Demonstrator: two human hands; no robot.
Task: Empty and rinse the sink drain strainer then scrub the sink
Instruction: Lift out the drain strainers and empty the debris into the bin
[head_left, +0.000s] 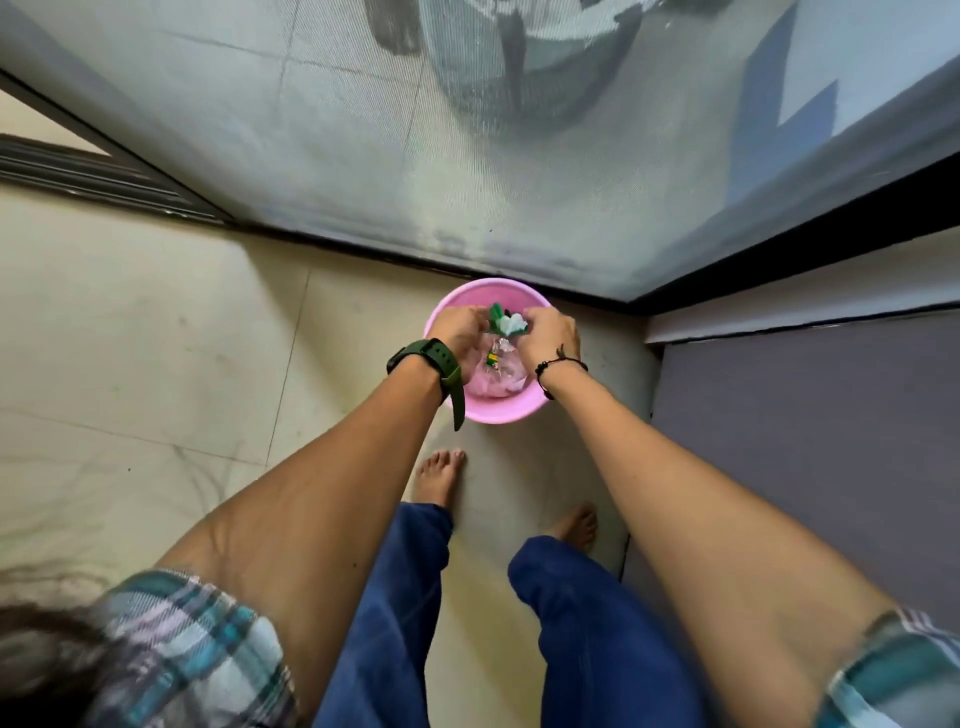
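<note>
Head view: both hands reach down over a pink bin (498, 410) standing on the tiled floor (156, 338), close to a dark door frame (675, 291) with a mesh screen (363, 156) above it. The left hand (460, 332), with a green watch (423, 364) on the wrist, and the right hand (553, 332) have their fingers curled round a small green-and-white thing (506, 322) held between them over the bin's mouth. I cannot tell whether it is the drain strainer. Clear wrappers (496, 358) lie inside the bin on a pink liner.

Risk: if the hands shake or tip the thing off-centre, scraps could fall past the rim onto the floor beside the bare feet (441, 478).

The fingertips are hidden under the knuckles, so the exact grip is unclear. The sink is out of view.
</note>
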